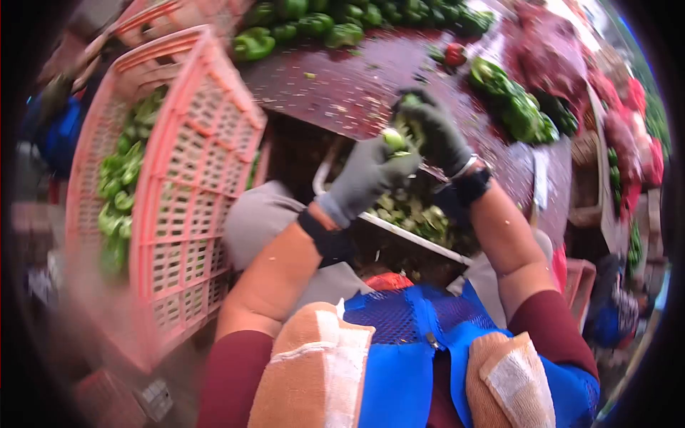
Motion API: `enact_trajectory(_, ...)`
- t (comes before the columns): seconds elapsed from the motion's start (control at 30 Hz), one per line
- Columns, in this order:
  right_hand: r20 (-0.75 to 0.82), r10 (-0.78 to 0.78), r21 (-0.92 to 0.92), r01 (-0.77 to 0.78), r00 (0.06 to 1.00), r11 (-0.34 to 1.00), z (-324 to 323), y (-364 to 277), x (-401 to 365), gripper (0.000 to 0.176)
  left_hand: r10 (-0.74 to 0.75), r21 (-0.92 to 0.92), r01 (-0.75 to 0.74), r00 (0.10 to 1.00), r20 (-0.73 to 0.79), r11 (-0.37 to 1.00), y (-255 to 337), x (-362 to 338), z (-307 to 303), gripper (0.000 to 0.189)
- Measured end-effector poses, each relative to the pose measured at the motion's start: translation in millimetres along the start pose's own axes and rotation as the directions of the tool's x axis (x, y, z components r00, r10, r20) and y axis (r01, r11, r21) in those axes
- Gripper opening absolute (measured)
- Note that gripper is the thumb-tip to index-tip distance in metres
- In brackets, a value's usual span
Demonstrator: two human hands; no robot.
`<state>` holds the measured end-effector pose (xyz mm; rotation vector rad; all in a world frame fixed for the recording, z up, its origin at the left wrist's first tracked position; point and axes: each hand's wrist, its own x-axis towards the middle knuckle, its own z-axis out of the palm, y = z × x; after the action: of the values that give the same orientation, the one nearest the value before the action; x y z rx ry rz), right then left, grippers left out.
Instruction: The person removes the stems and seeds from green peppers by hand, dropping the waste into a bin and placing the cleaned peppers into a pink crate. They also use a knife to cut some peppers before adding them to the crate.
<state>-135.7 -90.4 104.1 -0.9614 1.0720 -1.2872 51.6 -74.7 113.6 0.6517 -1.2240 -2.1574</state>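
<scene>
My left hand (367, 178), in a grey glove, is closed around a piece of green pepper (393, 138) at its fingertips. My right hand (433, 132), in a dark glove, grips a green pepper (412, 123) close against the left hand. Both hands are held above a bin (399, 230) with a white rim that holds green pepper scraps. A knife is hard to make out in the blur.
A pink plastic crate (187, 200) with green peppers stands tilted at the left. Green peppers (314, 25) lie along the far edge of the wet dark red table (342, 85), and more peppers (517, 107) at the right. A blue mesh apron (407, 335) covers my lap.
</scene>
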Motion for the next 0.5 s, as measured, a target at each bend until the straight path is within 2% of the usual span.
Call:
enact_trajectory(0.03,0.056,-0.088,0.109,0.081,0.995,0.991,6.9,-11.5,19.9,0.037,0.076,0.166,-0.071,0.997,-0.024,0.984,-1.8,3.5,-4.4,0.015)
enact_trajectory(0.07,0.105,-0.369,-0.135,0.381,0.923,0.915,11.2,-19.2,46.8,0.045,0.146,0.332,-0.132,0.989,-0.018,0.934,-2.7,10.8,-10.5,0.017)
enact_trajectory(0.1,0.145,-0.619,-0.354,0.625,0.772,0.696,15.0,-26.3,74.7,0.054,0.157,0.503,-0.132,0.988,-0.006,0.854,0.0,13.8,-12.9,0.023)
enact_trajectory(0.13,0.238,-0.716,-0.537,0.703,0.657,0.466,42.4,-52.1,78.7,0.055,0.157,0.646,-0.129,0.987,0.015,0.752,-4.3,15.4,-8.8,0.03)
enact_trajectory(0.17,0.324,-0.79,-0.673,0.713,0.521,0.195,69.7,-77.6,82.9,0.057,0.367,0.841,-0.294,0.922,0.124,0.455,-38.3,26.9,-13.0,0.027)
enact_trajectory(0.2,0.314,-0.677,-0.428,0.736,0.665,0.525,94.0,-93.6,82.8,0.058,0.32,0.894,-0.351,0.911,0.259,0.277,-61.7,33.6,-18.1,0.025)
enact_trajectory(0.23,0.293,-0.536,-0.036,0.57,0.791,0.821,118.3,-109.8,82.5,0.061,0.185,0.918,-0.311,0.945,0.27,0.248,-49.4,31.5,-9.4,0.027)
enact_trajectory(0.27,0.263,-0.382,0.272,0.312,0.886,0.91,142.6,-125.8,82.2,0.064,0.045,0.938,-0.269,0.963,0.266,0.217,-34.0,26.1,-0.6,0.03)
enact_trajectory(0.33,0.192,-0.546,-0.02,0.559,0.816,0.829,118.6,-94.6,145.3,0.052,0.277,0.883,-0.34,0.926,0.254,0.325,-25.6,22.7,-0.5,0.037)
enact_trajectory(0.37,0.162,-0.534,-0.348,0.554,0.83,0.756,95.9,-80.1,178.3,0.05,0.22,0.913,-0.287,0.948,0.228,0.289,-23.5,26.5,-2.5,0.041)
enact_trajectory(0.4,0.118,-0.554,-0.515,0.528,0.824,0.675,73.4,-52.7,215.1,0.051,0.225,0.899,-0.309,0.943,0.246,0.31,-18.9,30.8,-6.1,0.04)
enact_trajectory(0.43,0.186,-0.585,-0.733,0.508,0.79,0.452,56.3,-35.1,231.9,0.051,0.235,0.905,-0.306,0.941,0.242,0.294,-16.1,34.2,-7.5,0.04)
enact_trajectory(0.47,0.296,-0.6,-0.864,0.476,0.743,0.164,34.9,-9.7,254.2,0.053,0.242,0.913,-0.301,0.941,0.237,0.277,-15.3,37.3,-8.4,0.04)
enact_trajectory(0.5,0.312,-0.439,-0.9,0.411,0.842,0.149,22.5,9.8,271.1,0.055,0.251,0.914,-0.304,0.938,0.238,0.268,-18.4,40.8,-9.7,0.039)
